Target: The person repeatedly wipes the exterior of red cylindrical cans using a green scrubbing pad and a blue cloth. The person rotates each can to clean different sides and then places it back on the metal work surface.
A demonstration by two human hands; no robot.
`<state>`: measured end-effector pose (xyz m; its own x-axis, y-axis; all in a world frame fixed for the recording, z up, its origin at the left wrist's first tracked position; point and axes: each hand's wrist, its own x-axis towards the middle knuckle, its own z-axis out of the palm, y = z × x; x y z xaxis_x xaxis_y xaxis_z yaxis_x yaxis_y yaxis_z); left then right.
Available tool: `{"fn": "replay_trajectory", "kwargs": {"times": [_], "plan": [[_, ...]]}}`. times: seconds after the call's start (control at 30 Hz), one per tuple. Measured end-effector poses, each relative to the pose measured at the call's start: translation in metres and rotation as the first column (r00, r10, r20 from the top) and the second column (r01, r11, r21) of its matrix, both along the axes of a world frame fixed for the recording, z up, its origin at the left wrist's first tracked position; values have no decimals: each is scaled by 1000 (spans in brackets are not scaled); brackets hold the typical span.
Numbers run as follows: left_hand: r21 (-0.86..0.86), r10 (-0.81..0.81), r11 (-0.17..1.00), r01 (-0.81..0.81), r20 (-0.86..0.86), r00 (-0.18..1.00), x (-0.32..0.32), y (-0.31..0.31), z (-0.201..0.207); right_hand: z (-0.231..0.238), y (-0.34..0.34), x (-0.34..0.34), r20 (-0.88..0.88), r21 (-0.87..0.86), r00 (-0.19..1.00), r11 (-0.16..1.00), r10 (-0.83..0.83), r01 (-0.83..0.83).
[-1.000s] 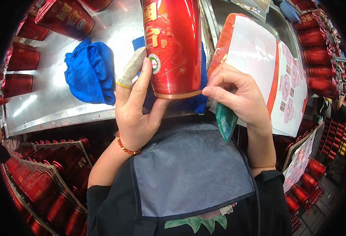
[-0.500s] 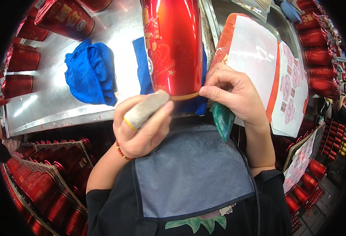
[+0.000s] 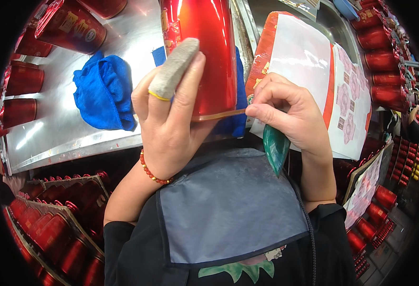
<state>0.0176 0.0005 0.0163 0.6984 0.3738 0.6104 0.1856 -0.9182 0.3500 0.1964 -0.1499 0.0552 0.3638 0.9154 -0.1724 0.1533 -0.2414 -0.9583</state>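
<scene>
Left hand [image 3: 169, 109] is up off the bottom rim and onto the side of the red bottle [image 3: 216, 62] vs half a second ago. Bottle has rolled on its long axis too, print now mostly round to the left. Right hand [image 3: 288, 109] about where it was, with more of the amber strip [image 3: 233, 113] showing free past the bottle's right side.

Bottle: dead ahead of the body, near the bench's [image 3: 52, 140] front edge, over a blue cloth [image 3: 241, 90]. Long axis points away from the person, near end between the hands, far end out of frame. Can't tell if it's resting or held up.

Key relation: strip follows the near rim, crosswise to the long axis, and leaves to the right, straight into the right hand. Right is nearer the strip's end, left is on the bottle.

Hands: right pinched narrow on the strip, green piece [image 3: 276, 150] sticking out below the palm. Left has fingers extended along the bottle, thumb mostly hidden near the rim; can't tell if it's gripping or just resting.
</scene>
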Motion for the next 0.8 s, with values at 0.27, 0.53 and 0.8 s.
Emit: {"fn": "replay_trajectory", "kwargs": {"times": [0.27,0.53,0.8], "plan": [[-131,-14,991,12,-16,1000,-10,5,0,-6,2,2,22,-31,1000,999,15,-14],[-436,-85,890,133,127,988,-16,7,-16,-10,8,-1,-83,-55,996,998,24,-28],[-77,-216,972,224,100,971,-52,-7,-14,-18,12,-5,-134,-1,991,1000,-10,10]]}}
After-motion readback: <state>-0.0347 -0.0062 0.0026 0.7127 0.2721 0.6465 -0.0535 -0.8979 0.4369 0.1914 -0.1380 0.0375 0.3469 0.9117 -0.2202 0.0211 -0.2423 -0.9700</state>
